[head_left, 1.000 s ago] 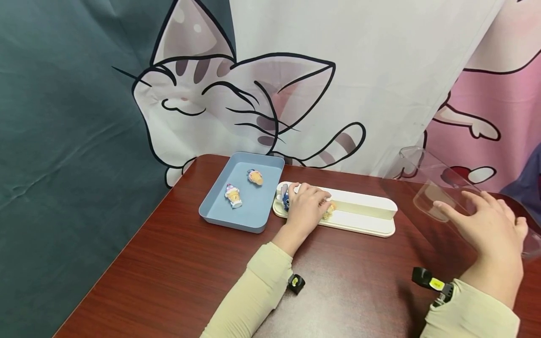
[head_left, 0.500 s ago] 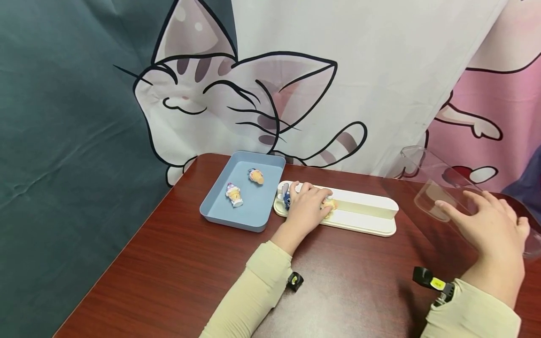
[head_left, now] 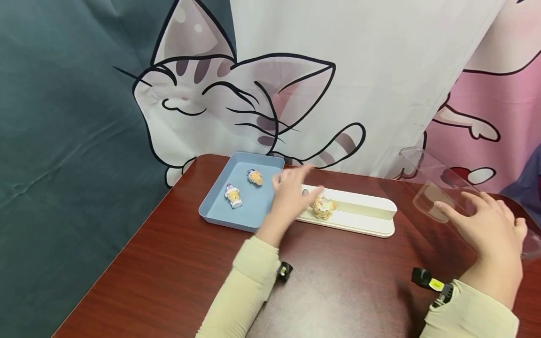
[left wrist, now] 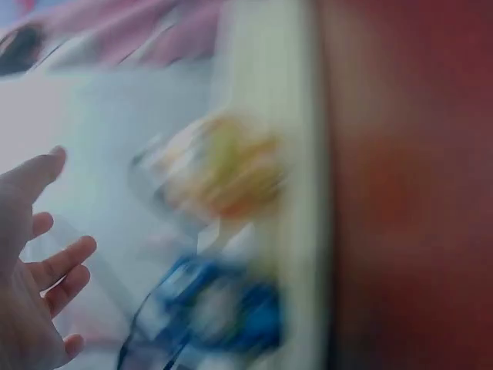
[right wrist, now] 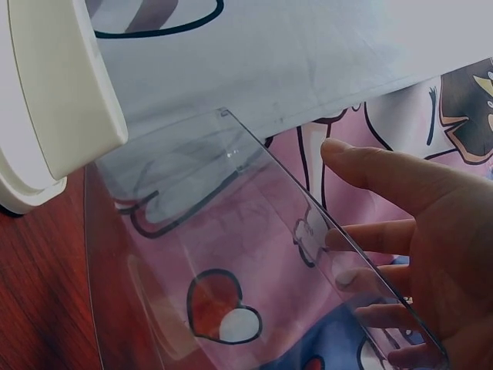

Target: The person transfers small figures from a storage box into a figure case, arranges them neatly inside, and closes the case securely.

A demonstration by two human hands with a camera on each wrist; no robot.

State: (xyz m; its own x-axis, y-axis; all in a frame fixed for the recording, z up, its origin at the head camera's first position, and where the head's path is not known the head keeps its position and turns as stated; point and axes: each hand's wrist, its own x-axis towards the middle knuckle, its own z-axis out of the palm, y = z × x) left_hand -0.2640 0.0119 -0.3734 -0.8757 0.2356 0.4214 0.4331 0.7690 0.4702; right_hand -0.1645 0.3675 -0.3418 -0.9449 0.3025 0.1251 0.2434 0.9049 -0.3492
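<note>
And there's the left hand [head_left: 289,193], fingers spread and gripping nothing, over the left end of the white stand [head_left: 367,221], with the yellow figurine [head_left: 323,209] and, just beside it, the blue figurine [left wrist: 219,308] on the stand's lower step! The right hand [head_left: 492,225], thumb and fingers apart, is at the clear cover [right wrist: 208,200], contact hard to tell, towards the table's [head_left: 338,281] right edge.

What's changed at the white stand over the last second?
The left hand has come off the yellow figurine and swung left toward the blue tray; the figurine now shows uncovered on the white stand. Unchanged: the right hand at the clear cover, two small figurines in the tray.
</note>
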